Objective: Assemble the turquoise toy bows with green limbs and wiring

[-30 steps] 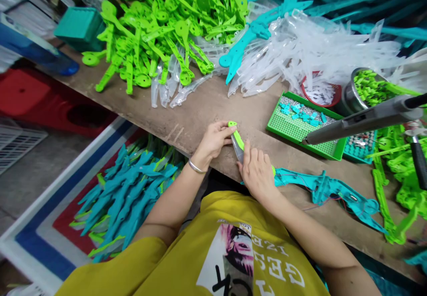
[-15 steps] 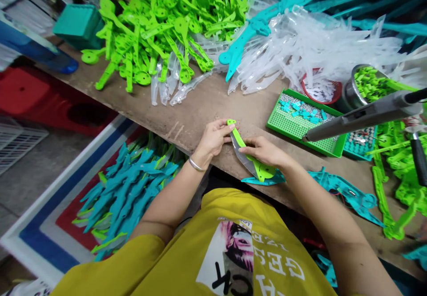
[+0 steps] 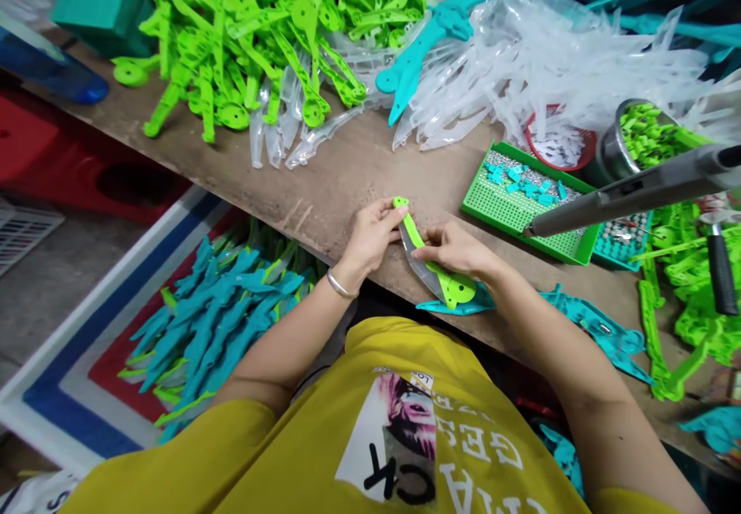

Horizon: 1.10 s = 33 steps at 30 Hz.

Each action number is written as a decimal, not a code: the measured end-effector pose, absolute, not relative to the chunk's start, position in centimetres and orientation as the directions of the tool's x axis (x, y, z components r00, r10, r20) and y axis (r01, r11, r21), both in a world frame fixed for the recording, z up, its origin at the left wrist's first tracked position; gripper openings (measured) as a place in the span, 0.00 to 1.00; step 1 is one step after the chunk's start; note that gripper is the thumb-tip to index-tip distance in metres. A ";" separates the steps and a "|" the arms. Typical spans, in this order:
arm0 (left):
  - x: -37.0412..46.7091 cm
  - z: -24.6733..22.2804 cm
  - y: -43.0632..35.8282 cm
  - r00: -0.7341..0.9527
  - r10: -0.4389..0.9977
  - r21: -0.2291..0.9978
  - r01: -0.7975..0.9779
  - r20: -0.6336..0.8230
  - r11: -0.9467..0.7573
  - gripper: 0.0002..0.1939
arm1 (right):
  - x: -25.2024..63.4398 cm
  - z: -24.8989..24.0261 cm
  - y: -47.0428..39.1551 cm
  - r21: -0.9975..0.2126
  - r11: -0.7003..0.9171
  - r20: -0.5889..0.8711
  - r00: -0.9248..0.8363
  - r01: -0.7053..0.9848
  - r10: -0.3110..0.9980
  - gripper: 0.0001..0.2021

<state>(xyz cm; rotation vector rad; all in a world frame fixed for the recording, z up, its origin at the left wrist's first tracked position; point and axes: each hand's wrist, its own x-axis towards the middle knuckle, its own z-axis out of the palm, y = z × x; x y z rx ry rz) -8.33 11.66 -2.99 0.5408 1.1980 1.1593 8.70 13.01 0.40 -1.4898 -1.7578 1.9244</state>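
Between my two hands is a green plastic piece with a clear blade-shaped part (image 3: 421, 268) along its side. My left hand (image 3: 373, 238) pinches its narrow upper end between thumb and fingers. My right hand (image 3: 457, 250) grips it lower down, thumb on top, near the wide round end. That round end lies over a turquoise plastic part (image 3: 463, 307) at the table's front edge. To the right of it, partly behind my forearm, a turquoise half-shell (image 3: 602, 329) with small parts inside rests on the table.
Green plastic pieces (image 3: 231, 51) and clear blades (image 3: 521, 74) are heaped at the back. On the right stand a green tray (image 3: 503, 209) of screws, a red basket (image 3: 587, 151), a metal bowl (image 3: 617, 143) and a hanging grey screwdriver (image 3: 625, 197). Turquoise assemblies (image 3: 214, 321) fill a box below left.
Both hands keep their hold on the green piece with the clear blade, almost unmoved. The whole view has shifted slightly.
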 end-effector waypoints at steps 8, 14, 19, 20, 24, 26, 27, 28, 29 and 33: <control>-6.4 -2.1 5.7 -0.027 0.931 0.857 -0.400 -0.365 0.325 0.37 | 8.9 0.8 12.8 -0.848 -0.376 -0.529 -0.555 0.374 0.642 0.10; -4.1 -2.7 4.0 0.070 0.904 0.853 -0.308 -0.422 0.422 0.27 | 9.2 0.6 12.6 -0.872 -0.396 -0.487 -0.594 0.288 0.640 0.08; -3.4 -2.9 3.9 0.037 0.915 0.855 -0.342 -0.402 0.389 0.21 | 9.7 -0.2 12.2 -0.916 -0.330 -0.396 -0.632 0.226 0.667 0.13; -3.3 -2.9 3.9 0.030 0.911 0.851 -0.345 -0.411 0.395 0.21 | 10.0 -0.4 12.0 -0.931 -0.305 -0.360 -0.638 0.200 0.680 0.15; -3.2 -2.8 3.9 0.054 0.896 0.835 -0.342 -0.440 0.431 0.23 | 11.7 -0.1 10.9 -0.967 -0.168 -0.249 -0.562 0.192 0.789 0.22; -3.1 -2.8 4.0 0.055 0.893 0.833 -0.338 -0.447 0.438 0.22 | 12.7 0.3 10.2 -0.948 -0.084 -0.217 -0.430 0.308 0.876 0.25; -3.0 -2.8 4.0 0.044 0.892 0.834 -0.336 -0.451 0.438 0.22 | 13.1 0.6 9.9 -0.911 -0.049 -0.213 -0.363 0.410 0.907 0.26; -3.0 -2.8 4.0 0.029 0.891 0.836 -0.333 -0.454 0.437 0.22 | 13.3 0.8 9.5 -0.846 -0.028 -0.226 -0.311 0.532 0.923 0.28; -2.9 -2.7 4.0 0.015 0.890 0.837 -0.331 -0.457 0.435 0.22 | 13.4 1.1 9.1 -0.752 -0.018 -0.264 -0.276 0.658 0.924 0.29; -2.6 -2.5 4.0 0.003 0.887 0.840 -0.320 -0.463 0.439 0.21 | 12.3 1.6 8.1 -0.295 -0.014 -0.481 -0.136 0.955 0.866 0.34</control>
